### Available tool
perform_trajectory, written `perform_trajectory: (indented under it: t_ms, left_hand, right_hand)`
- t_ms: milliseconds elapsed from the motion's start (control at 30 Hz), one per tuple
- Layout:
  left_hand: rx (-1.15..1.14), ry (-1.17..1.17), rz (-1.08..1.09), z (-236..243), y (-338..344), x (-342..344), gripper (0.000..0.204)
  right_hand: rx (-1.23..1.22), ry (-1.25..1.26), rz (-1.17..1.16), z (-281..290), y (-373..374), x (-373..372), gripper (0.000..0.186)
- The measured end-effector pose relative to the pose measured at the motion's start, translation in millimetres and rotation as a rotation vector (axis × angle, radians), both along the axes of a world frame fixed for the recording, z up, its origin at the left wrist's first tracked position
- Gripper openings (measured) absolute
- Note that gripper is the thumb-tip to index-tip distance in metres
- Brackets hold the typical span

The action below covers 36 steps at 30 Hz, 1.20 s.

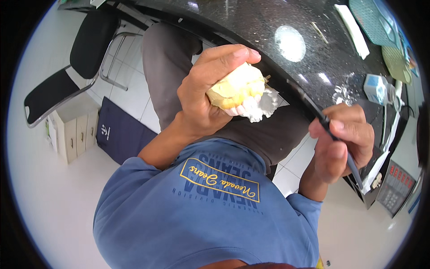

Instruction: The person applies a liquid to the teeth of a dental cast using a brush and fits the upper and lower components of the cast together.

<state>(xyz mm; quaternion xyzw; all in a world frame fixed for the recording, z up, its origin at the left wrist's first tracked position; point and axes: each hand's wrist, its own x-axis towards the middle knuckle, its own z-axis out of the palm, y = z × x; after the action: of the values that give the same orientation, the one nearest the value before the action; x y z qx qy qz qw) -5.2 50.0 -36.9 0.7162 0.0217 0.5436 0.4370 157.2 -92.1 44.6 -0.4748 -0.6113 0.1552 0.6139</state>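
Observation:
My left hand [199, 92] is wrapped round a yellowish plaster dental cast [237, 87], raised above my lap beside the table edge. Along its lower side runs a pale row of teeth-like shapes, and a jagged white plaster piece [268, 102] juts out to the right. In my right hand [342, 143] is a slim dark-handled carving tool [351, 166], pinched between thumb and fingers. Its narrow metal tip points up and left, apart from the cast. The exact shape of the tip is blurred.
White crumbs [342, 95] lie on the black speckled table [251, 27]. Toward its right stand a small clear bottle [376, 88], a teal basket [374, 22] and a white strip [352, 31]. A black chair [94, 42] stands at left, beside a low cabinet [74, 134].

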Motion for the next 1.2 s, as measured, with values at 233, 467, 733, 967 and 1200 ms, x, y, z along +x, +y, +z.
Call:
perform_trajectory:
  t_ms: [233, 467, 733, 967, 1200]
  left_hand:
    - [0.037, 0.011, 0.054, -8, 1, -1, 0.047]
    - [0.14, -0.116, 0.137, -15, 8, 12, 0.056]
    - [0.177, -0.1, 0.164, -13, 10, 10, 0.051]
    - [0.168, -0.099, 0.176, -9, 9, 11, 0.051]
    - [0.156, -0.1, 0.194, -5, 9, 8, 0.048]
  right_hand:
    - [-0.122, 0.211, -0.026, -5, 4, -5, 0.03]
    - [0.01, 0.162, 0.229, -16, 11, 7, 0.024]
    - [0.011, 0.117, 0.123, -13, 14, -2, 0.025]
    - [-0.043, 0.072, 0.089, -9, 14, -4, 0.027]
    - [-0.063, 0.044, 0.142, -8, 13, 0, 0.027]
